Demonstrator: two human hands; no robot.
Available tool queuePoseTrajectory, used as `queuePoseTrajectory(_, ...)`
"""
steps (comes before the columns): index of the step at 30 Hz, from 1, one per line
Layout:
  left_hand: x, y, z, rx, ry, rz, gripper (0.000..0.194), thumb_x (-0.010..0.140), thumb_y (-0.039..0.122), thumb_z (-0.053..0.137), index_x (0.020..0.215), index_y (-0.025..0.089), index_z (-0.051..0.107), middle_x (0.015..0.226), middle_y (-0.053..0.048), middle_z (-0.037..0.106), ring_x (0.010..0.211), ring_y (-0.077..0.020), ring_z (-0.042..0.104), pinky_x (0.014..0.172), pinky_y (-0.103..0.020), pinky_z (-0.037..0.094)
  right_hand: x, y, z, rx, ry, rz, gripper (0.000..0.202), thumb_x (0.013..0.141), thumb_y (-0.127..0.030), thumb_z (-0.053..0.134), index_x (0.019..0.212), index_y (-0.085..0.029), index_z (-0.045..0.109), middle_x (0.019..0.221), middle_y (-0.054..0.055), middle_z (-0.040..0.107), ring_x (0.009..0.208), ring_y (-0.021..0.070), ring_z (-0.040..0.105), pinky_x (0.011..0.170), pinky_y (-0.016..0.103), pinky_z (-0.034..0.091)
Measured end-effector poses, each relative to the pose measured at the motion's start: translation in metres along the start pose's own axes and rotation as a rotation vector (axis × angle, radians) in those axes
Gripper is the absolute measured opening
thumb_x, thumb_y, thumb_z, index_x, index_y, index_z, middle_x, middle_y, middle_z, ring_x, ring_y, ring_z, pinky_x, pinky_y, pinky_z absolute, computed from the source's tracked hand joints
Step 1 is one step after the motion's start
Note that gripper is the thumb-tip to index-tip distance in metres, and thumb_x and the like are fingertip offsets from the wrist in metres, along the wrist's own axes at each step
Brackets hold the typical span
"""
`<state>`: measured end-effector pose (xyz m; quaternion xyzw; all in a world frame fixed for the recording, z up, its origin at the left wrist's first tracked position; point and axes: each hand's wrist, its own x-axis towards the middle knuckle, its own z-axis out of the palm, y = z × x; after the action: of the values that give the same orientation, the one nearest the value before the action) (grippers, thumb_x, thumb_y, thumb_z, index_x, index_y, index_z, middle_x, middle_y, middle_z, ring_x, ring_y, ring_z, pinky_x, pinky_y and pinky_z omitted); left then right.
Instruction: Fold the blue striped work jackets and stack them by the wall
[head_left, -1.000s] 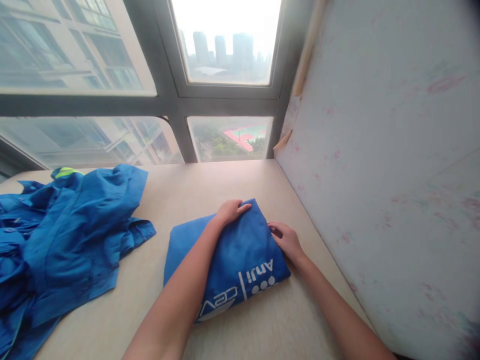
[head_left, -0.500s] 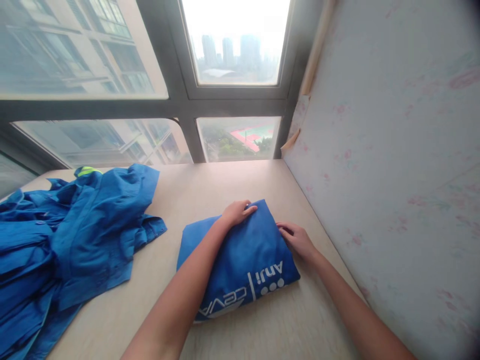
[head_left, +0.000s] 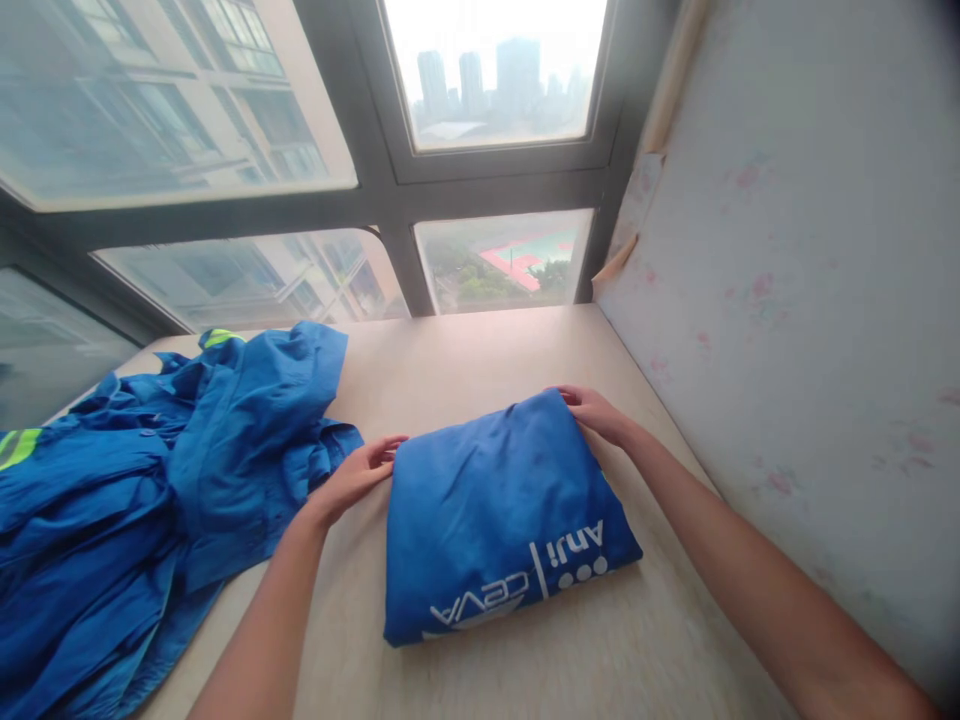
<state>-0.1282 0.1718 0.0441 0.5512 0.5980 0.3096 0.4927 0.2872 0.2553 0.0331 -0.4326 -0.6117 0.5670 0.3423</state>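
A folded blue work jacket (head_left: pixel 487 500) lies as a flat, neat bundle on the light wooden surface, with white lettering "Anji" and "CEVA" upside down along its near edge. At its far left corner is my left hand (head_left: pixel 360 475), fingertips curled against the edge and partly behind it. The far right corner is under the fingers of my right hand (head_left: pixel 596 412), whose fingertips are partly hidden by the cloth.
A loose, crumpled blue work garment (head_left: pixel 225 450) with yellow-green strips spreads over the left side. Grey-framed windows (head_left: pixel 390 200) stand behind the wooden surface (head_left: pixel 450 360). A floral-papered wall (head_left: pixel 787 250) runs along the right.
My left hand has come off the top of the folded jacket to its far left corner. My right hand has slid from the right side up to the far right corner. The view has shifted slightly.
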Motion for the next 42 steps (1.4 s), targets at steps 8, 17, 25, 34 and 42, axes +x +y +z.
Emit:
queuePoseTrajectory(8,0.01,0.01,0.031,-0.142,0.082,0.007,0.051,0.066,0.041,0.076,0.109,0.016,0.07,0.102,-0.009,0.075,0.098,-0.0291,0.067,0.083,-0.035,0.054,-0.001,-0.028,0.0,-0.15,0.025,-0.023,0.028,0.07,-0.03,0.072,0.097,-0.022,0.074,0.091,0.004,0.075,0.092,0.0227,0.068,0.077,0.032,0.056)
queuePoseTrajectory(17,0.016,0.002,0.05,-0.25,0.188,-0.014,0.048,0.058,0.039,0.081,0.098,0.014,0.073,0.082,-0.004,0.076,0.077,-0.024,0.069,0.07,-0.031,0.054,-0.024,0.004,-0.013,-0.022,0.269,0.074,0.024,0.061,-0.032,0.073,0.079,-0.017,0.073,0.079,0.005,0.075,0.077,0.0217,0.069,0.071,0.032,0.054)
queuePoseTrajectory(25,0.028,0.005,0.051,-0.149,0.166,0.031,0.052,0.06,0.04,0.081,0.104,0.014,0.071,0.096,-0.009,0.076,0.087,-0.0261,0.071,0.076,-0.033,0.055,-0.026,0.03,-0.016,-0.129,0.26,0.016,0.026,0.063,-0.024,0.063,0.086,-0.019,0.074,0.096,0.006,0.075,0.092,0.0228,0.069,0.082,0.035,0.055)
queuePoseTrajectory(34,0.033,-0.005,0.043,-0.225,0.12,0.058,0.043,0.062,0.043,0.081,0.097,0.017,0.076,0.1,-0.008,0.077,0.096,-0.0267,0.07,0.091,-0.036,0.053,-0.024,0.027,-0.03,-0.314,0.159,-0.146,0.029,0.076,-0.022,0.055,0.092,-0.028,0.079,0.097,-0.001,0.077,0.097,0.024,0.071,0.093,0.041,0.054)
queuePoseTrajectory(42,0.04,-0.01,0.043,-0.149,0.083,0.104,0.051,0.064,0.047,0.081,0.102,0.014,0.074,0.098,-0.011,0.077,0.09,-0.0265,0.072,0.082,-0.039,0.058,-0.023,0.049,-0.021,-0.173,0.323,-0.205,0.018,0.072,-0.023,0.062,0.081,-0.024,0.077,0.101,0.003,0.075,0.098,0.0214,0.069,0.091,0.037,0.054)
